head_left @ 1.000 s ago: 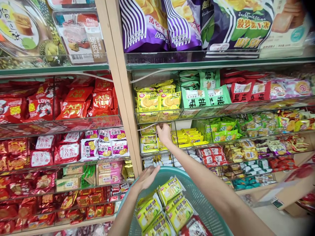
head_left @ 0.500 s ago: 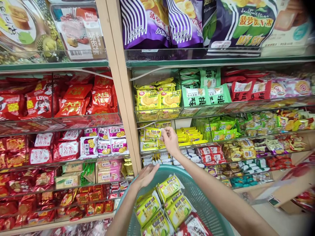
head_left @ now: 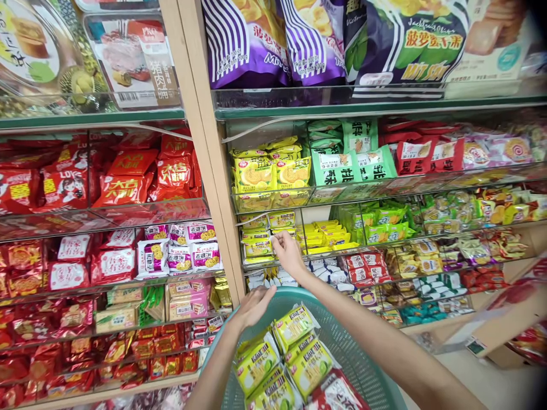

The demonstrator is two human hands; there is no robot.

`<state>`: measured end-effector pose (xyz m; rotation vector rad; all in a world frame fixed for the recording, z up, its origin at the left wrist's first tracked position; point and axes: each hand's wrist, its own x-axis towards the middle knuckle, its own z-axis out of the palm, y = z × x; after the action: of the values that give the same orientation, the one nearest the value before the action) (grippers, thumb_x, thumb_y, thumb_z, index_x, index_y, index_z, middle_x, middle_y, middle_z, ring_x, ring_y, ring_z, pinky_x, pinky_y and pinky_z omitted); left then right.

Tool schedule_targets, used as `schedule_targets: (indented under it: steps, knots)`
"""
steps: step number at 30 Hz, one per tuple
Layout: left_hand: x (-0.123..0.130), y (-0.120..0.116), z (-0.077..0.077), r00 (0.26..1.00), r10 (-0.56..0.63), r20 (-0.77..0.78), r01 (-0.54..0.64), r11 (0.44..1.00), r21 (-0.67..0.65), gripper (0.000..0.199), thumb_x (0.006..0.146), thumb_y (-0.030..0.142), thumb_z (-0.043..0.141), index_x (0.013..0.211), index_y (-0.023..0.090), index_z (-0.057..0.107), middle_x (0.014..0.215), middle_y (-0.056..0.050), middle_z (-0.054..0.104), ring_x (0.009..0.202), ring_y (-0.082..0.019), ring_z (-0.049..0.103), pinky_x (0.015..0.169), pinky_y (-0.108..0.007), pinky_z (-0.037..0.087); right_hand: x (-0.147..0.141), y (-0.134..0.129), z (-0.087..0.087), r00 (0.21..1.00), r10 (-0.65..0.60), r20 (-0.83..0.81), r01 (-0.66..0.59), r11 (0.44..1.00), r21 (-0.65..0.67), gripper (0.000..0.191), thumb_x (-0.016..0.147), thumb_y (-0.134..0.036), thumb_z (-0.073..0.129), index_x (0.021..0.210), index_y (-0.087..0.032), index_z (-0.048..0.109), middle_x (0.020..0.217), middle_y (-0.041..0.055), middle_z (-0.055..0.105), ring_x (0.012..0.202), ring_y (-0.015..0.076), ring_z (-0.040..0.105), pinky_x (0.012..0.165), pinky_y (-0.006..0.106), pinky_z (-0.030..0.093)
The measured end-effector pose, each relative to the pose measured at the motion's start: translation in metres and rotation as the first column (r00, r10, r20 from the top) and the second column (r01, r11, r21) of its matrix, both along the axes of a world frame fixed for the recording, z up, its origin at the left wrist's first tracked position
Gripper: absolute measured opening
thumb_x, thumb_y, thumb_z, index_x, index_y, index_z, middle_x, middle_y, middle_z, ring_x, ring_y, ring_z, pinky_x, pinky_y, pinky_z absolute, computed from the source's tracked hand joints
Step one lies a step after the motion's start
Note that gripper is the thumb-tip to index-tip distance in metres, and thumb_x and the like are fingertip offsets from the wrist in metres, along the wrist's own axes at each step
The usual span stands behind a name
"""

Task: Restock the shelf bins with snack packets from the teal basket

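My left hand [head_left: 255, 306] grips the far rim of a green plastic basket [head_left: 348, 341], its thumb lying along the edge and its other fingers partly hidden. Inside the basket are several yellow-green lemon snack packets [head_left: 308, 364] and a red and white packet [head_left: 337, 393] at the near side. Beyond the basket, my right hand [head_left: 290, 253] is closed in a pinch at the right end of a yellow lemon snack packet [head_left: 257, 246]. That packet lies at the front of a clear shelf compartment, with more of the same kind [head_left: 281, 219] behind it.
Yellow bars [head_left: 327, 234] fill the adjoining compartment. Yellow lemon biscuit packs [head_left: 254, 173] stand on the shelf above. A wooden upright [head_left: 209, 142] divides the shelves, with red packets [head_left: 128, 176] to its left. Clear plastic lips [head_left: 273, 199] edge the compartments.
My right hand has moved down and slightly left, lowering the lemon snack packet into the front of the compartment. My left hand and the basket stay nearly still.
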<state>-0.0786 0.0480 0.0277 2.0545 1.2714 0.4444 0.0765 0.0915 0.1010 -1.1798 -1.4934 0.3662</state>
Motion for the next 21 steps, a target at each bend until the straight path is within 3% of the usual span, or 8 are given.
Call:
schedule_targets:
  steps: [6,15,18,21]
  knots:
    - [-0.001,0.001,-0.002,1.000,-0.009,0.012,0.009,1.000,0.022,0.069,0.087,0.068,0.016,0.100,0.021,0.065,0.118,-0.007,0.063,0.110,-0.024,0.054,0.095,-0.032,0.037,0.004,0.005,0.007,0.996,0.031,0.081,-0.024,0.997,-0.075,0.012,0.081,-0.025,0.046,0.070,-0.021,0.050,0.059,-0.0015,0.059,0.056,0.0148,0.055,0.057,0.025,0.038]
    - [-0.001,0.000,-0.001,1.000,0.004,-0.006,-0.003,1.000,0.016,0.069,0.087,0.068,0.016,0.102,0.022,0.065,0.123,-0.007,0.060,0.116,-0.026,0.051,0.097,-0.034,0.036,-0.001,0.004,0.020,0.997,0.071,0.036,-0.062,0.976,-0.208,0.012,0.074,-0.019,0.048,0.063,-0.021,0.050,0.054,-0.0026,0.060,0.050,0.0133,0.053,0.053,0.024,0.038]
    - [-0.001,-0.001,0.000,1.000,0.000,-0.005,0.000,1.000,0.008,0.069,0.087,0.068,0.016,0.102,0.022,0.065,0.125,-0.007,0.059,0.115,-0.026,0.052,0.096,-0.034,0.036,0.001,0.005,0.022,0.985,0.015,0.170,0.021,0.978,-0.209,0.011,0.074,-0.018,0.050,0.063,-0.021,0.051,0.057,-0.0015,0.061,0.054,0.0145,0.055,0.053,0.024,0.035]
    - [-0.001,-0.001,0.000,1.000,-0.004,0.000,0.004,1.000,0.002,0.070,0.086,0.068,0.016,0.104,0.022,0.065,0.125,-0.007,0.059,0.115,-0.026,0.052,0.095,-0.034,0.036,0.005,0.003,0.024,0.921,-0.062,0.385,0.135,0.977,-0.166,0.010,0.075,-0.019,0.052,0.066,-0.021,0.055,0.065,0.0013,0.063,0.060,0.0164,0.056,0.051,0.024,0.029]
